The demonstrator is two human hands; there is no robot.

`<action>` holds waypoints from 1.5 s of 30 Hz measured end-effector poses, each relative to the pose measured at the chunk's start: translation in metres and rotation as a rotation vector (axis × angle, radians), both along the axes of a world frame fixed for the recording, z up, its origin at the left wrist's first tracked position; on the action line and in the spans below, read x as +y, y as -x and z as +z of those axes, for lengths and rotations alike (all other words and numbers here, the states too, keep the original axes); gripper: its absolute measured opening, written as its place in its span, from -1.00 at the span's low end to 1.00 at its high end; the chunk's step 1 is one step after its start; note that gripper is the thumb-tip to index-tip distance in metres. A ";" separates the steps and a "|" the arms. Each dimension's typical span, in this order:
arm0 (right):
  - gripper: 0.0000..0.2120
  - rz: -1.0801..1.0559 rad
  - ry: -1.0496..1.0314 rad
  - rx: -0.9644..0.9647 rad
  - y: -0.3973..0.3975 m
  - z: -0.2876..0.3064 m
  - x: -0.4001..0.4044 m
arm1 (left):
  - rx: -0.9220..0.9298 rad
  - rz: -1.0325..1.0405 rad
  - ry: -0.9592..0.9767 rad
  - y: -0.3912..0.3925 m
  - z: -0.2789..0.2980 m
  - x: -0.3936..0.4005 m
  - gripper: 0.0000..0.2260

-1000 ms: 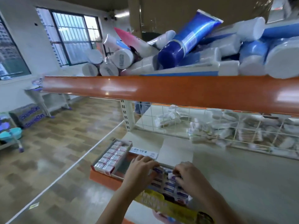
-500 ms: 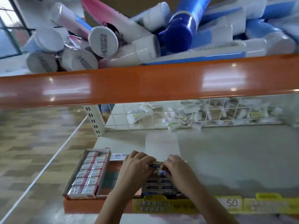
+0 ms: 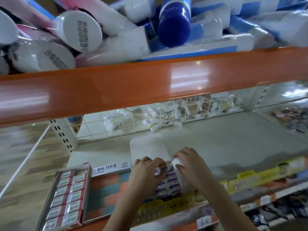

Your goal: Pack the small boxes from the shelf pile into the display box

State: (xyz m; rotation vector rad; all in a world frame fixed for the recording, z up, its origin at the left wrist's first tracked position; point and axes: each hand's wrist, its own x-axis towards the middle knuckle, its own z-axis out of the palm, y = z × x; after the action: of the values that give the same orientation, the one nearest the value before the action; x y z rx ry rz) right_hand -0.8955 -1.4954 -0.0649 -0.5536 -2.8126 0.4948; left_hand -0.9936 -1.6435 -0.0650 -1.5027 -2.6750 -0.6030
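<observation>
On the lower shelf stands a white display box (image 3: 150, 147) with its lid flap up, holding several small purple-and-white boxes (image 3: 171, 182) in rows. My left hand (image 3: 145, 172) pinches one small box (image 3: 160, 169) at the far end of the rows. My right hand (image 3: 191, 164) lies over the box's right side, its fingers curled at the white right wall (image 3: 177, 162). To the left sits a second display box (image 3: 66, 195) filled with red-and-white small boxes, its lid open.
An orange shelf beam (image 3: 150, 82) runs overhead, with tubes and bottles (image 3: 173, 25) piled above it. A wire grid (image 3: 133, 120) closes the shelf's back, with packets behind it. Yellow price tags (image 3: 241, 179) line the front edge. Bare grey shelf lies to the right.
The view has tilted down and closer to the shelf. Both hands have stayed at the far end of the purple boxes, the right hand shifting to the right wall.
</observation>
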 end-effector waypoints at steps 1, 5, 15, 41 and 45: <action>-0.70 -0.025 0.009 -0.003 -0.003 -0.001 0.002 | -0.008 -0.005 0.019 -0.001 -0.002 0.004 -0.76; -0.71 -0.079 0.114 -0.018 -0.013 -0.003 0.004 | -0.001 -0.011 0.058 -0.004 -0.009 0.015 -0.73; -0.68 -0.097 0.223 0.044 -0.017 -0.002 0.002 | 0.113 -0.005 0.135 -0.007 -0.014 0.027 -0.75; -0.64 -0.362 -0.031 -0.172 -0.083 0.029 0.106 | 0.248 -0.417 0.138 -0.033 0.056 0.165 -0.72; -0.59 -0.439 -0.085 -0.271 -0.137 0.033 0.161 | 0.232 -0.550 0.242 -0.086 0.048 0.236 -0.65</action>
State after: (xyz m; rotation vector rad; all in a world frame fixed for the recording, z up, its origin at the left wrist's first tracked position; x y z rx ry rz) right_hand -0.7581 -1.3345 -0.0321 -1.2618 -2.8062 0.2227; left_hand -0.9078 -1.4080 -0.0168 -2.2368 -2.2175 -0.0902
